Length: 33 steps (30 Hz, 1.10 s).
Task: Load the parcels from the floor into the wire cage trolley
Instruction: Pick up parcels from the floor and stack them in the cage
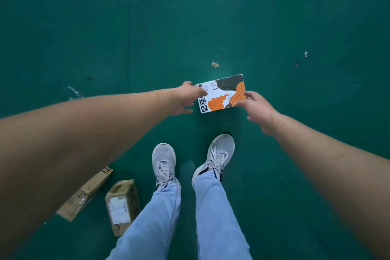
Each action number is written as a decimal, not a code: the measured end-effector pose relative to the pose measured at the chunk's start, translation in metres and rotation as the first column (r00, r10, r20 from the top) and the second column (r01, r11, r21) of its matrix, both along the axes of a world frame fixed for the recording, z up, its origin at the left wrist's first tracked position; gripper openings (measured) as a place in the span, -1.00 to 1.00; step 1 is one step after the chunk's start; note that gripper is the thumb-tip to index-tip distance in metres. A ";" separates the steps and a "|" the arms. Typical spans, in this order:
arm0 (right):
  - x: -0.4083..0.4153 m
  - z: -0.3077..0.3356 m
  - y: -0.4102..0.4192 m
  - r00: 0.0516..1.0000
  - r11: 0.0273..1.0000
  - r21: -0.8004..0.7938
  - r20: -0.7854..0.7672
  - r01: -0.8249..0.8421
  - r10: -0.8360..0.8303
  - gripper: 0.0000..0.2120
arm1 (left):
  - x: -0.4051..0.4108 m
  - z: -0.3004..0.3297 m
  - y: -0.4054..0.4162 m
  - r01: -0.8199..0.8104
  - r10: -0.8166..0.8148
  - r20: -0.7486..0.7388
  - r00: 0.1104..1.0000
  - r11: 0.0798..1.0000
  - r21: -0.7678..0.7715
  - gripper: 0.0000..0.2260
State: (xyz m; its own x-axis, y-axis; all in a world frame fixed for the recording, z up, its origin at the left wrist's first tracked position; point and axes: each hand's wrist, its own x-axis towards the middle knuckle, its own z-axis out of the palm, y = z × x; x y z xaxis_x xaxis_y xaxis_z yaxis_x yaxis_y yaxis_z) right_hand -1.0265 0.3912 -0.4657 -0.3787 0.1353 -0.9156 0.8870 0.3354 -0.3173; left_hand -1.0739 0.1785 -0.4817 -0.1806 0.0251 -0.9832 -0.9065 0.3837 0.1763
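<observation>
A: Nearest the camera are the two bare forearms, with pale blue jeans legs (168, 217) and grey mesh lace-up trainers (220, 152) below them. What are the hands on?

B: Both are at the white, orange and black printed cardboard parcel (221, 93), which sits just ahead of the trainers over the green floor (211, 17) (whether it rests flat or is slightly raised, I cannot tell).

A: And the fingers?

B: The left hand (185, 98) is at the parcel's left short end: thumb on the printed top, fingers spread loosely beneath and beside that edge. The right hand (256, 107) pinches the parcel's right end, thumb on top, fingers curled at the edge.

A: Anything else?

B: Left of the trainers and nearer than the printed parcel lies a brown taped cardboard box with a white label (121, 207). Just left of that, a flattened brown cardboard piece (86, 193) is partly hidden by the left forearm.
</observation>
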 end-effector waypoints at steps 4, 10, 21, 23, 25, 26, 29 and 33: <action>-0.003 -0.083 0.011 1.000 0.997 0.076 -0.011 0.009 -0.008 -0.26 | 0.017 -0.083 0.013 -0.068 0.069 0.034 0.997 0.997 -0.019 -0.29; 0.001 -0.145 0.010 0.995 0.996 0.030 0.051 0.084 -0.085 -0.05 | 0.024 -0.140 0.021 -0.113 0.109 0.116 0.987 0.993 0.033 -0.55; -0.033 -0.015 -0.023 0.990 0.992 0.034 -0.083 0.120 -0.117 -0.39 | -0.008 -0.007 -0.033 -0.197 0.197 -0.001 0.980 0.980 0.015 -0.54; -0.047 0.034 -0.038 0.989 0.997 0.023 -0.130 0.070 -0.066 -0.40 | -0.016 0.045 -0.051 -0.232 0.232 -0.023 0.972 0.973 0.021 -0.66; -0.064 0.091 -0.059 0.981 1.000 0.017 -0.192 0.011 -0.008 -0.36 | -0.025 0.103 -0.073 -0.287 0.288 -0.038 0.957 0.958 0.029 -0.84; -0.072 0.118 -0.070 0.974 0.999 0.030 -0.224 -0.015 0.022 -0.28 | -0.029 0.131 -0.083 -0.317 0.318 -0.047 0.947 0.948 0.026 -0.89; -0.090 0.204 -0.106 0.949 0.991 0.029 -0.288 -0.129 0.132 -0.25 | -0.034 0.222 -0.121 -0.393 0.394 -0.108 0.913 0.919 0.036 -0.89; -0.101 0.335 -0.165 0.933 0.983 -0.072 -0.333 -0.168 0.135 -0.33 | -0.031 0.358 -0.181 -0.474 0.474 -0.202 0.857 0.879 0.052 -0.85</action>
State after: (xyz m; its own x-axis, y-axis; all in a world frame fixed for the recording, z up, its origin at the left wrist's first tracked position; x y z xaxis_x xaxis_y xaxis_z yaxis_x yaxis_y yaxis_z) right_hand -1.1278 0.2258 -0.1304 -0.6667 -0.0304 -0.7447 0.6710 0.4105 -0.6175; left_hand -1.1050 -0.0029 -0.1236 -0.3654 -0.1136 -0.9239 -0.9231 -0.0839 0.3753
